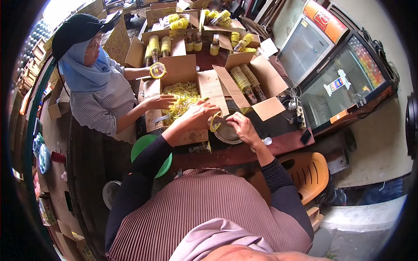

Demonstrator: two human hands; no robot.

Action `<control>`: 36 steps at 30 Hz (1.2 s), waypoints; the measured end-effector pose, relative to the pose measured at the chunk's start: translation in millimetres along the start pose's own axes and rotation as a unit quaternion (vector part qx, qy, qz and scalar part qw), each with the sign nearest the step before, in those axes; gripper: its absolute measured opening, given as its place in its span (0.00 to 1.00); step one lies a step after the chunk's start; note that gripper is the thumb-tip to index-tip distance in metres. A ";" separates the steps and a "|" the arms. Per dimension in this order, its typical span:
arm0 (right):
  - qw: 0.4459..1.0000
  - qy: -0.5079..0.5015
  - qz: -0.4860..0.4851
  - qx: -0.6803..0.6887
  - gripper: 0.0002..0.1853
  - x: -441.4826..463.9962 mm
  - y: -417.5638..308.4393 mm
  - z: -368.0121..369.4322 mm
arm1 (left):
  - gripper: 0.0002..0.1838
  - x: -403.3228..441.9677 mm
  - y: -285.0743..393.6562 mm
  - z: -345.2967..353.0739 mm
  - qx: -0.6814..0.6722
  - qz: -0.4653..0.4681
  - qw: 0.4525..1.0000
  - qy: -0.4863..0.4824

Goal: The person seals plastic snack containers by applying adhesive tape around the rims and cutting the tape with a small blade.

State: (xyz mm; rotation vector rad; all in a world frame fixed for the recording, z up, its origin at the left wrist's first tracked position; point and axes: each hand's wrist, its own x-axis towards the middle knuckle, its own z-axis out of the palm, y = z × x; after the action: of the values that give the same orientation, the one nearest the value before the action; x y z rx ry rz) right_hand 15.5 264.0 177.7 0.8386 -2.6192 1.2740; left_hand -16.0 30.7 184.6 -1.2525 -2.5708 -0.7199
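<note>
My left hand [201, 114] is closed on a yellow-rimmed, ring-shaped piece [214, 122], just past the front right of an open carton. Close beside it, my right hand [244, 129] has its fingers pinched together; what they hold, if anything, is too small to make out. Both hands are over a round, pale container [227, 133], whose contents are hard to see. The carton to the left is filled with a heap of small yellow and clear pieces [179, 99].
Across the table a co-worker [96, 82] holds a yellow-rimmed round piece [157, 70], the other hand over the heap. A carton [269, 108] of stacked yellow-rimmed items stands at right. A green basin [150, 152], an orange chair [309, 176] and a glass-door fridge [344, 87] surround me.
</note>
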 end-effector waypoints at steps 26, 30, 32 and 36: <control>0.996 -0.078 0.042 0.006 0.08 -2.8 26.6 3.5 | 0.29 6.9 -2.3 21.3 0.056 0.016 0.998 -0.008; 0.989 -0.096 0.096 0.055 0.10 -4.8 48.8 10.9 | 0.27 11.1 -3.1 28.3 0.041 -0.017 0.999 -0.018; 0.973 -0.114 0.143 0.138 0.10 -4.8 60.8 13.5 | 0.25 12.3 -6.3 38.1 0.040 -0.029 0.999 -0.015; 0.971 -0.129 0.156 0.129 0.11 -5.9 81.5 15.9 | 0.25 16.3 -1.5 49.5 0.052 -0.068 0.996 -0.001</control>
State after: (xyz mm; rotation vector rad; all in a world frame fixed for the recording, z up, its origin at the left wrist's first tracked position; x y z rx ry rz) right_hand -20.0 294.9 109.1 0.6839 -2.9216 1.7224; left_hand -25.5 66.0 147.3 -1.0557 -2.6778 -0.6004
